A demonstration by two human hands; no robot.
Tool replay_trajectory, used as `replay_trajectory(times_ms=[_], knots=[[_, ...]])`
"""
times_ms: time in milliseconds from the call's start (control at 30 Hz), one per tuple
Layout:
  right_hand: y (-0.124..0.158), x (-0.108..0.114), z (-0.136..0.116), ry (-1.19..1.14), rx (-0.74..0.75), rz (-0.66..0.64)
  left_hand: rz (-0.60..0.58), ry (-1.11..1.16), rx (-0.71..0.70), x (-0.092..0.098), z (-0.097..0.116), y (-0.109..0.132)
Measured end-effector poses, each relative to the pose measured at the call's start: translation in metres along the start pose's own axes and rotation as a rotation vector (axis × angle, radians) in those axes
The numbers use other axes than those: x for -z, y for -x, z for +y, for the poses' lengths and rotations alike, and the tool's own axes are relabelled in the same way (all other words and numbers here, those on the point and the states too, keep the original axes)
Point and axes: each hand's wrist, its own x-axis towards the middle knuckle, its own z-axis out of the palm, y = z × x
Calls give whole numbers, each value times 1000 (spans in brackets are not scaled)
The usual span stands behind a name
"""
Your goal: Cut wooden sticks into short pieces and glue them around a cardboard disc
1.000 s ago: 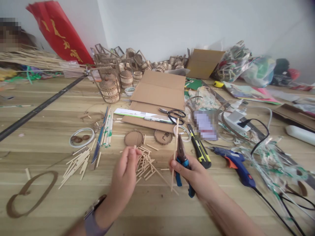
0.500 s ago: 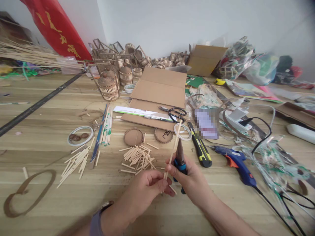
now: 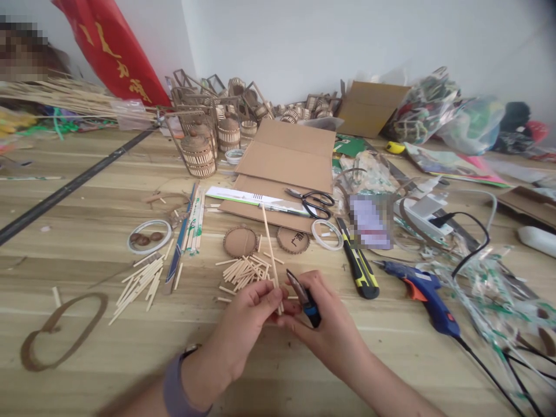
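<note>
My left hand (image 3: 248, 315) pinches the lower end of a long thin bamboo stick (image 3: 270, 249) that leans up and to the left over the table. Beside it, touching it, my right hand (image 3: 322, 321) is closed round blue-handled pliers (image 3: 304, 297) whose dark jaws point up-left toward the stick. Just beyond both hands lies a pile of short cut sticks (image 3: 243, 271). Behind the pile sit two round cardboard discs (image 3: 240, 241).
A black-and-yellow utility knife (image 3: 358, 268) and a blue glue gun (image 3: 423, 292) lie to the right, with tangled cables beyond. Scissors (image 3: 313, 201) rest on flat cardboard (image 3: 286, 157). More sticks (image 3: 141, 280), a tape ring (image 3: 149, 236) and small woven baskets (image 3: 200, 154) lie left and behind.
My left hand left the stick pile and took the long stick's lower end from my right hand. The stick now leans left, and the pliers tilted down-left.
</note>
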Motion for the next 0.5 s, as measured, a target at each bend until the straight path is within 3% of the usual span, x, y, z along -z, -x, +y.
replay_trajectory(times_ms=[300,400,500], knots=[[-1,0,2,-17,-28,18,-14,-11,-19,-3,-1,2],[-2,4,0,-136,-161,1,122,-118,-81,2,4,2],[-1,8,2,-459,-347,-155,190,-134,-165,5,9,3]])
